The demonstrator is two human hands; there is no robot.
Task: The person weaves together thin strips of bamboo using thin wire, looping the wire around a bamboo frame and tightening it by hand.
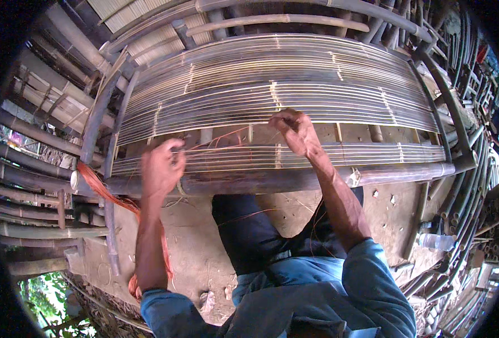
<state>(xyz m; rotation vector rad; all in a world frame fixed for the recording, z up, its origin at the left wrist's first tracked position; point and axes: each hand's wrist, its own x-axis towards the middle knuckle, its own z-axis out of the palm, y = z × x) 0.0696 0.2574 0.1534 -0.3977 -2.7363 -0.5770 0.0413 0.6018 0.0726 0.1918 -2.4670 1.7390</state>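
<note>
A bamboo bench (317,173) with a seat of thin slats (350,101) stands across in front of me. My left hand (164,166) is curled closed above the left part of its front rail, slightly blurred. An orange string (221,138) runs from near its fingers rightward over a gap between the slats. My right hand (295,132) is raised over the middle of that gap, thumb and fingers pinched together, with a fine strand of the string at its fingertips. Pale cross bindings (276,96) hold the slats in rows.
A bundle of orange strings (100,186) hangs over the rail's left end, passing behind my left forearm. Bamboo poles (30,197) are stacked at left, and more poles (460,197) lie at right. A clear plastic bottle (438,241) lies on the right.
</note>
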